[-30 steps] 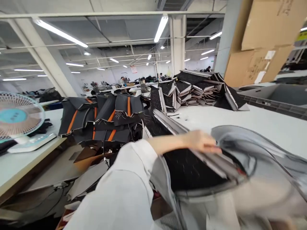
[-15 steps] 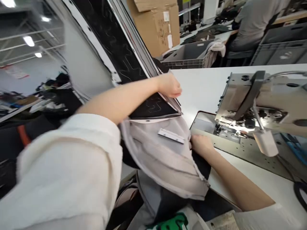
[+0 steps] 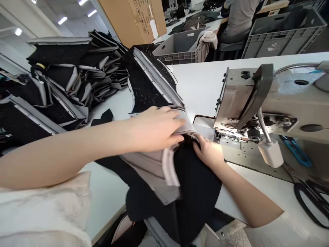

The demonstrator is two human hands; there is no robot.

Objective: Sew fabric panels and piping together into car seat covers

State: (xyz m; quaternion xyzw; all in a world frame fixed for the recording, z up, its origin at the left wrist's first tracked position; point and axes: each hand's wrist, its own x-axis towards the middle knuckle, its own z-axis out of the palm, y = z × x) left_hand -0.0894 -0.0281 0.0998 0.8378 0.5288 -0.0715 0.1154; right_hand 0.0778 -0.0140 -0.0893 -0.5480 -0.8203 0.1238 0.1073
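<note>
A sewn piece of black and light grey fabric point(image 3: 197, 185) lies across the table edge and hangs over it. Its far part is a black panel point(image 3: 147, 92) with a pale grey seam strip. Across the grey part rests my left hand point(image 3: 156, 128), fingers apart and mostly flat on the cloth. My right hand point(image 3: 209, 151) pinches the fabric's edge between thumb and fingers, just left of the sewing machine's needle area. The sewing machine point(image 3: 257, 99) stands at the right with its small lamp point(image 3: 271, 152) lit. Cloth beneath my left palm is hidden.
Stacked black and grey fabric pieces point(image 3: 69, 75) lie at the left. Black-handled scissors point(image 3: 308, 199) and a blue tool point(image 3: 295, 151) are at the right. Behind the white table point(image 3: 203, 82) stand grey crates point(image 3: 177, 48), a cardboard box point(image 3: 136, 20) and a seated person point(image 3: 239, 20).
The raised fabric has come down onto the table and been turned, its black side now showing in front. My left hand has lowered and opened over it. The white strip is out of sight.
</note>
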